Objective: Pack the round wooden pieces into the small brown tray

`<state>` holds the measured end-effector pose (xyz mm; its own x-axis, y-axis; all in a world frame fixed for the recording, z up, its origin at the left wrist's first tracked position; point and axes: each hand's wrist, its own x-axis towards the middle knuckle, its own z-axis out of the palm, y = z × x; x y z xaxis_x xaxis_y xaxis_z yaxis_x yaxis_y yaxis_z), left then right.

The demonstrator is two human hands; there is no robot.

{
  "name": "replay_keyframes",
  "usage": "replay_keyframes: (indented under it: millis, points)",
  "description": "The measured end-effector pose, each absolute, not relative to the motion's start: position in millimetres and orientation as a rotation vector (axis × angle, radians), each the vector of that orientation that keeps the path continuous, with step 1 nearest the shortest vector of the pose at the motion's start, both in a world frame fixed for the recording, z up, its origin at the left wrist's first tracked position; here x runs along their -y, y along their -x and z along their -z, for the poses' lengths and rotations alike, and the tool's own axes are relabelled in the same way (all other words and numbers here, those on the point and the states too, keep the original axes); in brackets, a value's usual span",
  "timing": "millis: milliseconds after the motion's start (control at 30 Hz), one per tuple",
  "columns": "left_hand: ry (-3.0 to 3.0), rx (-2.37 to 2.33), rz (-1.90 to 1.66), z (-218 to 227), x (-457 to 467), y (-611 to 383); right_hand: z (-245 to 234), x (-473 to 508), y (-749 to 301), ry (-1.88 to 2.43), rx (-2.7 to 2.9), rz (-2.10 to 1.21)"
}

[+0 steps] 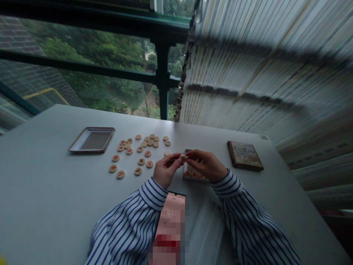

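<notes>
Between the fingertips of my left hand and my right hand is a round wooden Chinese chess piece. Both hands pinch it, in front of my body and over the near part of the table. Just under my right hand lies a small open box, partly hidden by that hand. Several red-marked pieces stand in a row along its near side. Left of my left hand, many loose pieces are scattered, some with red or black characters up, others blank side up.
An empty lid-like tray rests at the left on the white table. A closed box with a printed cover lies at the right. A phone showing a timer is between my forearms. Window and blinds stand beyond the table.
</notes>
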<state>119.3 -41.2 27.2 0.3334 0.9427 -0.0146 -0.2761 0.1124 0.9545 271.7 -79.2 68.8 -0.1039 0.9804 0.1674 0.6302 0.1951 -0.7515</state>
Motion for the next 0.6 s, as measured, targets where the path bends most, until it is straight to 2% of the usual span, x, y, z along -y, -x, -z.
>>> replay_keyframes:
  millis: [600]
  points:
    - [-1.188,-0.805,-0.980,-28.3,41.5,-117.4,-64.8,79.4,-269.3,1.491,1.833,-0.605]
